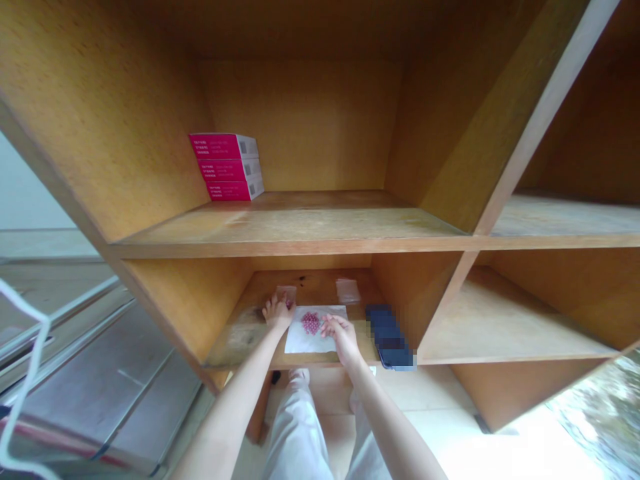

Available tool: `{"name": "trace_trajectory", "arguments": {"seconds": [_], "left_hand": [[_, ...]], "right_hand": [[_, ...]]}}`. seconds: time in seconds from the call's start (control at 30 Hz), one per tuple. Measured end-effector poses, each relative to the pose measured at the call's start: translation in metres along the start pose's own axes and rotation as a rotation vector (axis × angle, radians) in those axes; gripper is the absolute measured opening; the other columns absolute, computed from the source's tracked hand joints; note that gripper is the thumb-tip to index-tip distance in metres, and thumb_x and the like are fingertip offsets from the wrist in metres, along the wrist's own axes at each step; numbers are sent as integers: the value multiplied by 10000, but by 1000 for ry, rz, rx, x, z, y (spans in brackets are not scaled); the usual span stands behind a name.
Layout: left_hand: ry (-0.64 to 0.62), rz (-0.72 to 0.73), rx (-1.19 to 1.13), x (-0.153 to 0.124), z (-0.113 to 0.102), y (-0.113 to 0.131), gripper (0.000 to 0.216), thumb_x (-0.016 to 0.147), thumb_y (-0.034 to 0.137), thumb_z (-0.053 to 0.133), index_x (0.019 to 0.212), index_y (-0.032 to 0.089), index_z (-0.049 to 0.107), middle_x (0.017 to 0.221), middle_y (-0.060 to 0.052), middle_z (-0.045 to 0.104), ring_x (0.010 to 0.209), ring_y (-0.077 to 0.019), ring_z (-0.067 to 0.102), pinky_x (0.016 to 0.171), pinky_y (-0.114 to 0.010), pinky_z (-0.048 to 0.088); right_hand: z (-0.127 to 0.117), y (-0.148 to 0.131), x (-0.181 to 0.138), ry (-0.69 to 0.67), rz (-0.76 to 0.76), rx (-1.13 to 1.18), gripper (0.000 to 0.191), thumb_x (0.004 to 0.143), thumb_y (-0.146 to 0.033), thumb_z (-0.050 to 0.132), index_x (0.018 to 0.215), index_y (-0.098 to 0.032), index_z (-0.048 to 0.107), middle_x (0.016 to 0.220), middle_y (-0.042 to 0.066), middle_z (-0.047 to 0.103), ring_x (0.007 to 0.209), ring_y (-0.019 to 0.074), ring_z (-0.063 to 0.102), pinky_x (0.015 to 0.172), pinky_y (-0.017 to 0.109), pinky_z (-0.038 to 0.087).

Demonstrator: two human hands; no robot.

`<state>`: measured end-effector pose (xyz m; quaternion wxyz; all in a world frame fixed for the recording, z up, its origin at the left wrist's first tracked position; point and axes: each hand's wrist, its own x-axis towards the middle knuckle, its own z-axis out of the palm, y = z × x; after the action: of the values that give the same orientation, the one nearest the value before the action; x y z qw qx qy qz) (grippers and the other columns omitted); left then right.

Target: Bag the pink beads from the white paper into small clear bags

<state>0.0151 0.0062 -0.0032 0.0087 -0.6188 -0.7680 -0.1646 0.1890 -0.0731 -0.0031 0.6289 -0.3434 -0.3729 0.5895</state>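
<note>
Lower shelf [240, 340]: a pile of pink beads [311, 322] sits on the 12 o'clock half of a white paper [307, 341]. The right hand [341, 333] is just at the pile's 4 o'clock, fingers bent down with tips on the paper; whether they pinch a bead cannot be told. The left hand [278, 311] is at the pile's 10 o'clock, fingers curled over a small clear bag [287, 293], grip unclear. A second clear bag [348, 291] lies at 1 o'clock, a dark flat object [390, 337] at 3 o'clock, and stacked pink boxes [227, 167] on the shelf above at 11 o'clock.
</note>
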Motion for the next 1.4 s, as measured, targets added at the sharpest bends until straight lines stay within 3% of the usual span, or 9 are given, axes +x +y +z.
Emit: {"name": "trace_trajectory", "arguments": {"seconds": [0.13, 0.33, 0.67, 0.77, 0.9, 1.03, 1.17, 1.4], "left_hand": [[-13, 43, -5, 0, 1, -3, 585, 737, 483, 444, 1260, 224, 398, 1341, -125, 341, 1180, -334, 331, 882, -452, 334], [16, 97, -5, 3, 8, -2, 490, 784, 382, 404, 1230, 181, 447, 1306, -132, 391, 1137, -292, 398, 899, -381, 349], [46, 139, -53, 0, 10, -3, 504, 793, 441, 391, 1203, 162, 479, 1286, -142, 428, 1166, -314, 370, 886, -428, 356], [114, 162, -99, -6, 6, -6, 480, 798, 431, 396, 1203, 183, 473, 1293, -124, 427, 1192, -304, 343, 906, -447, 334], [216, 173, -193, -18, -5, -9, 424, 798, 352, 426, 1198, 216, 465, 1262, -100, 466, 1155, -272, 393, 900, -434, 340], [246, 135, -310, -30, -15, -10, 351, 789, 289, 444, 1126, 217, 510, 1194, -83, 527, 1095, -248, 452, 873, -408, 369], [261, 102, -428, -40, -13, -12, 275, 776, 246, 452, 1023, 205, 563, 1059, -66, 605, 1005, -228, 518, 863, -368, 386], [303, 109, -457, -41, 6, -21, 258, 711, 172, 473, 942, 174, 590, 987, -68, 630, 937, -212, 558, 873, -350, 391]], "right_hand": [[0, 0, 0, 12, 9, -4, 247, 678, -388, 615, 640, -145, 631, 585, 28, 622, 447, 107, 512, 504, 246, 394], [-1, 1, 1, 9, -1, -19, 264, 686, -401, 603, 697, -140, 645, 563, 21, 615, 459, 109, 515, 506, 239, 391], [-2, 3, 7, 84, -64, -110, 253, 707, -398, 560, 737, -156, 626, 619, 22, 626, 496, 123, 531, 549, 257, 420], [-7, -7, 21, 189, -213, -350, 251, 718, -362, 536, 830, -153, 618, 770, 58, 643, 635, 157, 569, 626, 277, 437], [-14, -24, 47, 302, -437, -940, 305, 747, -313, 493, 983, -148, 593, 977, 107, 601, 917, 222, 526, 797, 331, 387], [-19, -32, 66, 249, -371, -1450, 421, 740, -272, 522, 1157, -222, 498, 1216, 106, 473, 1099, 276, 390, 884, 395, 283], [-22, -27, 76, 174, -348, -1649, 442, 750, -214, 499, 1189, -236, 463, 1261, 100, 432, 1162, 276, 313, 911, 404, 229], [-22, -24, 84, 180, -332, -1739, 396, 775, -206, 453, 1170, -218, 482, 1237, 114, 453, 1156, 273, 317, 906, 410, 238]]}}
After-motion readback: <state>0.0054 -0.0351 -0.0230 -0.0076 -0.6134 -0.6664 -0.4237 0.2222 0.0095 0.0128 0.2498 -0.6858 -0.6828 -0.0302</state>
